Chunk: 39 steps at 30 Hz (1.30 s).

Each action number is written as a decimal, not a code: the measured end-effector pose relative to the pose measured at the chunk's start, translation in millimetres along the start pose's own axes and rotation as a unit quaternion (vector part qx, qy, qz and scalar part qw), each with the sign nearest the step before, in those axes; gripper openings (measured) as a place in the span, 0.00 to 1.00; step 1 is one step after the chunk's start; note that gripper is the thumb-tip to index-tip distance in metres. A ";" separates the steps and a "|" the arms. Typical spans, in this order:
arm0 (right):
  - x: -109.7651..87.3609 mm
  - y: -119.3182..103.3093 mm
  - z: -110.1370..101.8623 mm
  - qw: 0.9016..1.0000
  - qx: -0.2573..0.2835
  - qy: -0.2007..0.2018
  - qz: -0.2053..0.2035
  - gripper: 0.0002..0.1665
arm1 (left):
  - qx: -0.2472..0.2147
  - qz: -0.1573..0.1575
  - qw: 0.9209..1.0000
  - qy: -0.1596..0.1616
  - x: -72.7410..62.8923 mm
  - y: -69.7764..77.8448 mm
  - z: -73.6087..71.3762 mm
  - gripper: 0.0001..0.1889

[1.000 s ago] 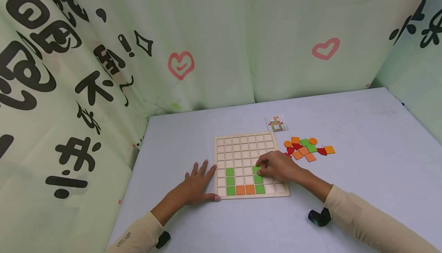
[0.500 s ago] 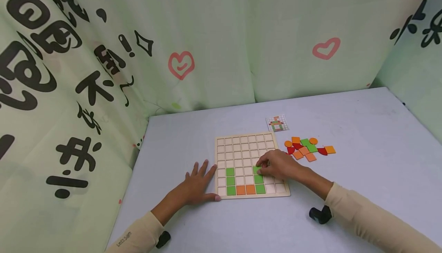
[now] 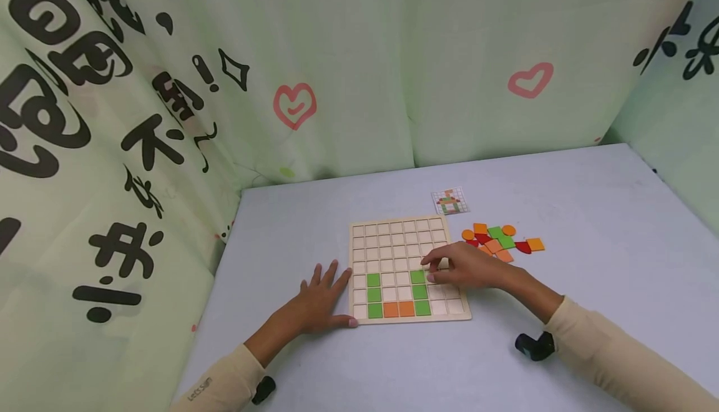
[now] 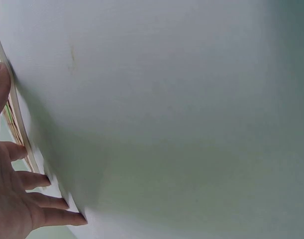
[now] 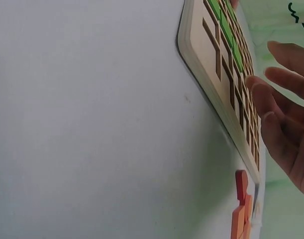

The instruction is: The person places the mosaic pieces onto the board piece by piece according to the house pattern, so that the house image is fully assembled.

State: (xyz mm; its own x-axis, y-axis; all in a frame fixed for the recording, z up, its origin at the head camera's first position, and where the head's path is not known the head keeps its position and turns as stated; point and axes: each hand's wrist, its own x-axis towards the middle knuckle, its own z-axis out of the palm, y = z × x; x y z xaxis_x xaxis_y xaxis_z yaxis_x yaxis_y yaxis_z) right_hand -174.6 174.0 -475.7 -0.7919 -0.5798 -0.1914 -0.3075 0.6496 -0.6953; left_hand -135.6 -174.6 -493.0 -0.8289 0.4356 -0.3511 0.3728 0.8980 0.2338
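Note:
A wooden grid board (image 3: 387, 243) lies flat on the table. Green square tiles (image 3: 374, 294) fill part of one column on its left side, and more green tiles (image 3: 419, 292) form a matching column to the right. Between them in the bottom row sit two orange square tiles (image 3: 407, 309). My left hand (image 3: 320, 306) is spread beside the board, its thumb and index finger touching the left edge. Over the board's right side is my right hand (image 3: 469, 268), fingers loosely bent, thumb and index apart with nothing between them. The right wrist view shows those fingers (image 5: 276, 99) above the cells.
Loose orange, red and green tiles (image 3: 494, 246) lie in a pile right of the board, some partly hidden by the right hand. A small pattern card (image 3: 450, 201) is behind the board. Beyond the table (image 3: 562, 200) hangs a printed curtain (image 3: 359, 75).
My right hand has let go of the top green tile of the right column and moved slightly right, its thumb and fingers parting. The left hand stays put.

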 end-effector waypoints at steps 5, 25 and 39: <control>-4.9 5.3 -9.4 1.000 -0.016 -0.003 0.006 0.22 | 0.001 -0.003 1.000 0.002 -1.1 -2.4 -3.1 0.55; -51.1 46.0 -49.1 0.994 0.022 0.104 0.040 0.18 | -0.014 -0.004 1.000 -0.002 0.0 0.0 -0.1 0.55; -57.7 75.2 -55.2 0.981 -0.011 0.169 0.094 0.19 | -0.003 -0.001 1.000 0.003 0.8 -1.2 2.2 0.55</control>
State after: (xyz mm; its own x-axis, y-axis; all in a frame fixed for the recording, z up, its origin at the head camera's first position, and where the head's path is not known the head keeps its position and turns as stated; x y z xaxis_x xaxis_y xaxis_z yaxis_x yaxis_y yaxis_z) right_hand -181.2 283.5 -478.7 -0.9643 -0.2549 -0.0712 -0.1480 0.7424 -0.6534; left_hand -135.8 -175.2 -495.6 -0.8324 0.4332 -0.3456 0.3683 0.8984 0.2391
